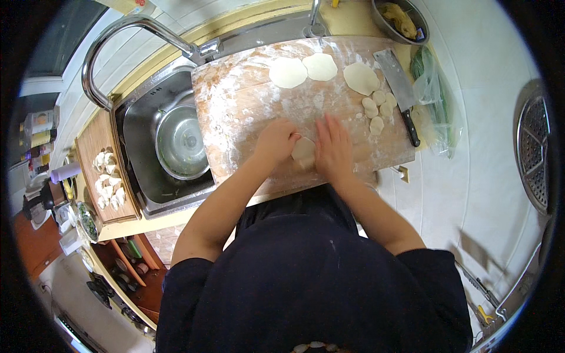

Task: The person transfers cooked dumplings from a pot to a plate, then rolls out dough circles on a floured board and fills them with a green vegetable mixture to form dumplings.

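Observation:
On a floured wooden board, my left hand pinches the left edge of a small dough round. My right hand lies flat and slightly blurred at the round's right side, its fingers pointing away from me; whether it holds anything underneath is hidden. Beyond my hands lie two rolled dough wrappers side by side. Another rolled wrapper is farther right, with several small flattened dough pieces just below it. A cleaver with a black handle rests along the board's right edge.
Left of the board, a sink holds a metal bowl under a curved faucet. Folded dumplings sit on a wooden board at far left. A metal pot and bagged green vegetables are at right.

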The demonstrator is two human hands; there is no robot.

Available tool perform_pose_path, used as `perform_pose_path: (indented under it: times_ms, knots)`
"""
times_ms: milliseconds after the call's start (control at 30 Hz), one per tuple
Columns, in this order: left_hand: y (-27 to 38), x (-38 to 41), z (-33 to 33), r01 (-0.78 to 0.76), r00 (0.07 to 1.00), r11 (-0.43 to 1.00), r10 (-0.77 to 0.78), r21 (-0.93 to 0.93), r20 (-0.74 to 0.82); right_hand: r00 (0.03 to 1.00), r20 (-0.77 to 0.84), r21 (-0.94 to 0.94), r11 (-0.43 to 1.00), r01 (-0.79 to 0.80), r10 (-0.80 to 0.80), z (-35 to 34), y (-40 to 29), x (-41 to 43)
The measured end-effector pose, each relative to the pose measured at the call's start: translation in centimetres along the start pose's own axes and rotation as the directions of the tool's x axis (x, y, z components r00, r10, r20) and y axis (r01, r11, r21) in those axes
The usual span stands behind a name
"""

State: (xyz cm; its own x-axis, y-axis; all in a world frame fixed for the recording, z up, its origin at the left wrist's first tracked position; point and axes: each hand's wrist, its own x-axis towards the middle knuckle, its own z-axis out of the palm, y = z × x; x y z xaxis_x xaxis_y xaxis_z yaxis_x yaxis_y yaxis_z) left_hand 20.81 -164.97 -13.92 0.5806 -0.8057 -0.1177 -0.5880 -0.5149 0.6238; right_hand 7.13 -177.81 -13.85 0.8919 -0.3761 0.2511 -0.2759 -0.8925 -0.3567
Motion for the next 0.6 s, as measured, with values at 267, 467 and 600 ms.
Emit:
perform_pose_path:
  times_ms: [267, 467, 600]
  knots:
    - [1.9, 1.3, -2.4, 0.221, 0.925, 0.969, -0.244, 0.108, 0.292, 0.998, -0.061, -0.146, 0.989, -0.008, 0.000, 1.1, -0.1, 5.2]
    - [-0.1, -0.6, -2.2, 0.246, 0.947, 0.969, -0.236, -0.019, 0.217, 0.999, -0.012, -0.028, 0.999, 0.042, -0.042, 0.7, -0.2, -2.6]
    - [1.4, 0.2, -3.0, 0.123, 0.948, 0.961, -0.187, 0.246, 0.258, 0.999, -0.040, -0.055, 0.998, -0.009, 0.007, 1.1, -1.0, 4.6]
